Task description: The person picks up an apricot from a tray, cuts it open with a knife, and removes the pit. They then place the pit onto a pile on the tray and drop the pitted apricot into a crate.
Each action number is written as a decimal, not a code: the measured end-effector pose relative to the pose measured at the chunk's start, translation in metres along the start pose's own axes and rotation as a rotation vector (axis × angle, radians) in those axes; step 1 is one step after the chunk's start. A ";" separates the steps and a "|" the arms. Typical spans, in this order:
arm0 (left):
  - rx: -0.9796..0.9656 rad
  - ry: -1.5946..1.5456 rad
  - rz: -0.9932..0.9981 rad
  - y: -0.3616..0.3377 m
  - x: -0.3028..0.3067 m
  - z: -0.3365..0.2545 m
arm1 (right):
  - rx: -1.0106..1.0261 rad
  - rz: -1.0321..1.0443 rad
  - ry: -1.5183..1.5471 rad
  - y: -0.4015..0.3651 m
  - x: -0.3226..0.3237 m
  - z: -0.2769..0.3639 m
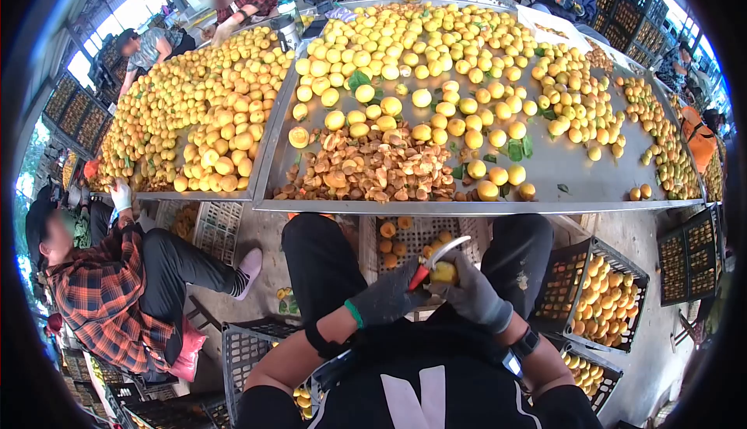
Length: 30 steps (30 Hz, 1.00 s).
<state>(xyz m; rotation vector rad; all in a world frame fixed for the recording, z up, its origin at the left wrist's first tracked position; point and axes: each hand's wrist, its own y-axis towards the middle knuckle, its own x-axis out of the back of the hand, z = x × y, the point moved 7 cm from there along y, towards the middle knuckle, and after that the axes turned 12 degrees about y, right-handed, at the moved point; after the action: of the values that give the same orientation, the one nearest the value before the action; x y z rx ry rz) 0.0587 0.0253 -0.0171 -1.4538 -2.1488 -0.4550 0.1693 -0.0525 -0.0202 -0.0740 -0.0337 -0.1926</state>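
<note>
My left hand (pixel 387 295), in a grey glove with a green cuff, is closed around the red handle of a curved knife (pixel 451 250). The pale blade arcs up and to the right, over a yellow apricot (pixel 444 272). My right hand (pixel 476 295), gloved in grey, has its fingers wrapped round that fruit. Both hands meet above my lap. Beneath and beyond them, between my knees, a light plastic crate (pixel 420 228) holds several orange apricots. On the metal table (pixel 498 208) ahead lies a heap of brown apricot pits and scraps (pixel 373 166).
Whole yellow apricots (pixel 436 47) cover much of the table. A black crate of apricots (pixel 607 297) stands at my right, and another black crate (pixel 241 359) is by my left elbow. A person in a checked shirt (pixel 101 289) sits at left; other people work across the table.
</note>
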 end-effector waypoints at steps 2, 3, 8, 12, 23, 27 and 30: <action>0.056 0.003 0.000 -0.009 -0.014 0.014 | 0.101 -0.071 -0.300 -0.003 -0.007 0.013; 0.114 0.008 -0.001 -0.014 -0.020 0.024 | 0.203 -0.140 -0.597 -0.005 -0.011 0.023; 0.222 0.260 -0.068 -0.019 -0.032 0.035 | 0.249 -0.219 -0.725 -0.003 -0.013 0.031; 0.031 0.359 -0.172 -0.015 -0.016 0.010 | 0.000 0.063 0.157 0.011 -0.003 0.014; 0.384 -0.667 0.054 -0.004 0.025 -0.007 | 0.008 0.029 0.715 0.021 0.004 0.008; 0.371 -0.441 -0.139 -0.011 0.064 0.010 | 0.003 -0.198 1.269 0.018 0.026 -0.006; 0.004 0.268 -0.364 -0.019 0.082 -0.042 | -0.044 0.108 1.549 0.019 0.017 0.008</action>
<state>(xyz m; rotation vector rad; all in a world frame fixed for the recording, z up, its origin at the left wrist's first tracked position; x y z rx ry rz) 0.0259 0.0580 0.0643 -0.9336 -2.1886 -0.7296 0.1893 -0.0367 -0.0129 0.0452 1.5150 -0.1019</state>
